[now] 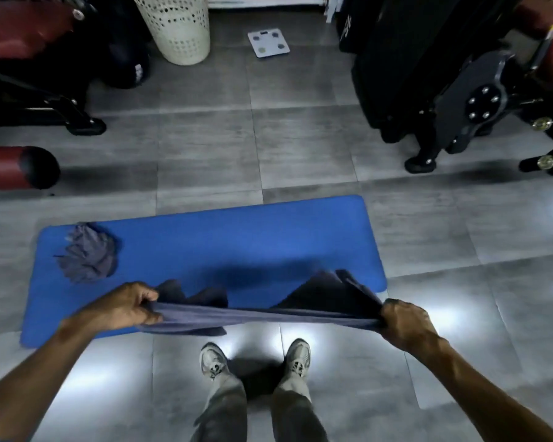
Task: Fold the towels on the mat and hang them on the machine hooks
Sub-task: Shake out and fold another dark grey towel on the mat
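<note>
Head view shows the left hand and the right hand each gripping one end of a dark towel, stretched between them above the near edge of the blue mat. A second towel lies crumpled near the mat's far left corner.

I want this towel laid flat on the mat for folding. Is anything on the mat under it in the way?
Nothing visible. The left hand and right hand grip the stretched towel above a bare part of the blue mat. The crumpled towel lies apart, at the mat's left end.
</note>
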{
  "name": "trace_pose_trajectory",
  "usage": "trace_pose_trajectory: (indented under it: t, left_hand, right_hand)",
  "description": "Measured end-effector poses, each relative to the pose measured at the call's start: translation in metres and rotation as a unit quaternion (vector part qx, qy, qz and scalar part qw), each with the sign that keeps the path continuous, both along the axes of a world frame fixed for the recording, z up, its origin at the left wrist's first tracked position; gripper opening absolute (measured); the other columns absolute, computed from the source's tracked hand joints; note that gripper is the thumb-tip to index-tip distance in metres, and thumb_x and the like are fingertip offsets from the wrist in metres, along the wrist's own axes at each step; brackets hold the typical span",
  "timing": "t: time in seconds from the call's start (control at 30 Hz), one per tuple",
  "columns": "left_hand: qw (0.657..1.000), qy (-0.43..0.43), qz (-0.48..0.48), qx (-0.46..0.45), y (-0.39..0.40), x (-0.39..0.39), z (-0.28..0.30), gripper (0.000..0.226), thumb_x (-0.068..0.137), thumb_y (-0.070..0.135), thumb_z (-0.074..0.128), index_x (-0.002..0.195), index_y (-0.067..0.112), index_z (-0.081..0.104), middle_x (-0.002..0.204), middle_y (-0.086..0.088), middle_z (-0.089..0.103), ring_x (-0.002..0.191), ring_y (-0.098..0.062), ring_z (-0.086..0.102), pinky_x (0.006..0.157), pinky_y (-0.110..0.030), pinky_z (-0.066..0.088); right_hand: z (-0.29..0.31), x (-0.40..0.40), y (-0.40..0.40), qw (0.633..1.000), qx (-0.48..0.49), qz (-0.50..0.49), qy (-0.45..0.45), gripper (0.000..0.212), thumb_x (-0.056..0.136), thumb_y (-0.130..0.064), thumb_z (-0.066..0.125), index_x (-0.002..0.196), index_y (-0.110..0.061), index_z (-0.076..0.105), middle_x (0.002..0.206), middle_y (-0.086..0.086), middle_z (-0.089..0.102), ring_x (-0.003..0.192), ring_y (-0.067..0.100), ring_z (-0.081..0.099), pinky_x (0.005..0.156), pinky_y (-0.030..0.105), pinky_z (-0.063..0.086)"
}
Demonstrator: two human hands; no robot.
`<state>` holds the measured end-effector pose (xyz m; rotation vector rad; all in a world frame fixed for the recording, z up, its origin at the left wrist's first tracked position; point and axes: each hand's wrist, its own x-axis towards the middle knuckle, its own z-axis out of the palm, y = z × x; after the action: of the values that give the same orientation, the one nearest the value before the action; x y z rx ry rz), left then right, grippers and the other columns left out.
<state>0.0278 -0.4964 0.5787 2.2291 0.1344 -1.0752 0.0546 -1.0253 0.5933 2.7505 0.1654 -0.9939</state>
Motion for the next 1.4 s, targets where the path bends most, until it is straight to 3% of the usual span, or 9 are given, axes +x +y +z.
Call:
trace_pose_trajectory:
  t: [0.13,0.27,0.43,0.57,0.73,0.93,1.1,1.27,1.4]
  left_hand:
    - [0.993,0.076,0.013,-0.086,0.030,0.002,0.011,0.033,0.075,0.026,0.078,0.060,0.022,0.049,0.058,0.009,0.041,0.055,-0.006,0.041,0.055,-0.024,0.031]
    - [0.983,0.078,0.095,-0.138,0.058,0.013,-0.002,0.034,0.075,0.023,0.077,0.065,0.015,0.047,0.058,0.000,0.043,0.055,-0.013,0.044,0.053,-0.027,0.038]
    - [0.988,0.045,0.148,-0.026,0.081,0.050,-0.080,0.033,0.081,0.025,0.077,0.072,0.011,0.048,0.058,-0.002,0.046,0.055,-0.014,0.048,0.047,-0.026,0.044]
    - [0.973,-0.102,0.209,0.008,0.082,0.108,-0.128,0.032,0.080,0.019,0.075,0.067,0.010,0.047,0.052,-0.003,0.044,0.043,-0.008,0.042,0.039,-0.013,0.034]
    - [0.929,-0.289,0.218,0.074,0.081,0.182,-0.168,0.017,0.082,-0.009,0.066,0.083,0.001,0.054,0.052,0.000,0.047,0.042,0.009,0.045,0.047,-0.004,0.033]
    - [0.900,-0.374,0.127,0.186,0.080,0.200,-0.278,0.022,0.074,-0.008,0.071,0.080,0.008,0.057,0.066,-0.013,0.053,0.060,-0.034,0.055,0.060,-0.042,0.044]
    - [0.897,-0.389,0.101,0.186,0.056,0.182,-0.431,0.010,0.073,0.021,0.065,0.074,0.017,0.056,0.065,-0.010,0.057,0.061,-0.032,0.059,0.060,-0.038,0.046]
    - [0.915,-0.317,0.151,0.198,0.024,0.141,-0.599,0.019,0.072,0.005,0.079,0.070,0.012,0.061,0.065,-0.006,0.063,0.060,-0.028,0.060,0.058,-0.031,0.042]
    - [0.935,-0.233,0.095,0.250,0.004,0.095,-0.703,0.027,0.076,0.022,0.073,0.065,0.027,0.049,0.070,-0.004,0.064,0.065,-0.031,0.063,0.056,-0.031,0.043]
  right_hand:
    - [0.024,0.006,0.000,0.928,0.222,-0.264,0.140,0.041,0.077,-0.037,0.079,0.052,-0.019,0.051,0.056,0.003,0.046,0.048,0.018,0.042,0.045,0.025,0.033]
    - [0.033,0.044,0.012,0.842,0.370,-0.365,0.144,0.037,0.077,-0.018,0.080,0.048,-0.019,0.057,0.052,0.003,0.037,0.046,0.019,0.036,0.042,0.023,0.028]
    - [-0.041,0.121,0.049,0.894,0.310,-0.316,0.069,0.027,0.075,-0.014,0.083,0.066,-0.005,0.059,0.052,0.010,0.049,0.045,0.022,0.050,0.039,0.023,0.041]
    - [-0.113,0.198,0.078,0.863,0.334,-0.374,-0.059,0.042,0.079,-0.006,0.079,0.059,-0.013,0.043,0.035,-0.011,0.043,0.031,0.003,0.037,0.035,0.014,0.036]
    - [-0.164,0.276,0.082,0.930,0.248,-0.190,-0.194,0.025,0.083,-0.024,0.076,0.072,-0.008,0.059,0.060,0.008,0.057,0.057,0.021,0.056,0.054,0.022,0.039]
    - [-0.300,0.311,0.046,0.923,0.271,-0.108,-0.249,0.008,0.084,-0.012,0.072,0.080,-0.017,0.066,0.082,0.011,0.068,0.077,0.030,0.064,0.062,0.017,0.041]
    - [-0.463,0.300,0.024,0.933,0.254,-0.069,-0.244,0.010,0.083,-0.008,0.070,0.081,-0.014,0.062,0.080,0.014,0.064,0.073,0.032,0.060,0.064,0.032,0.044]
    - [-0.632,0.258,0.002,0.939,0.223,-0.043,-0.257,0.005,0.082,-0.007,0.067,0.084,-0.010,0.065,0.086,0.014,0.066,0.078,0.039,0.063,0.060,0.041,0.052]
    - [-0.731,0.206,-0.014,0.959,0.192,-0.044,-0.203,0.006,0.085,-0.015,0.063,0.090,-0.016,0.065,0.093,0.007,0.066,0.082,0.036,0.063,0.061,0.040,0.050]
